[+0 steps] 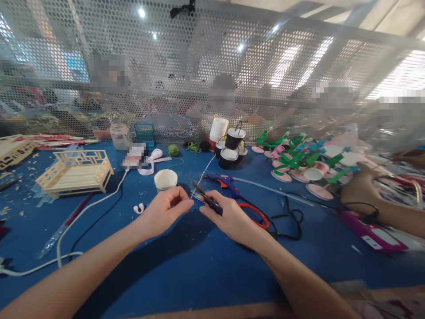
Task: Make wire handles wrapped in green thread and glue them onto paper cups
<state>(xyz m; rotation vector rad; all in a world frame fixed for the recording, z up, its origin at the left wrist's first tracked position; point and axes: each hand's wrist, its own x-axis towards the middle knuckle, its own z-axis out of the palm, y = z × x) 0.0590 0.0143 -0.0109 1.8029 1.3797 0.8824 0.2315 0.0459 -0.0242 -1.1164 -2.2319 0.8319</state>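
My left hand [168,208] is closed in a pinch, thumb against fingers, at the lower end of a thin, whitish twisted cord [206,170]. The cord runs up and away towards the small black pots. Closed round a pair of scissors [212,204] is my right hand [227,217], the dark blades pointing left beside the cord. A red loop [262,217], apparently the scissors' handle, shows behind that hand. Just beyond my left hand stands a white paper cup [165,178]. A blue glue gun [226,182] lies beyond my right hand.
A small wooden bed frame [79,173] stands left, near a white cable [94,208]. Black-and-white pots [229,157] and stacked cups [218,130] stand at the back. Green craft flowers [292,159], a purple power strip [372,232] and another person's arm [385,199] are right.
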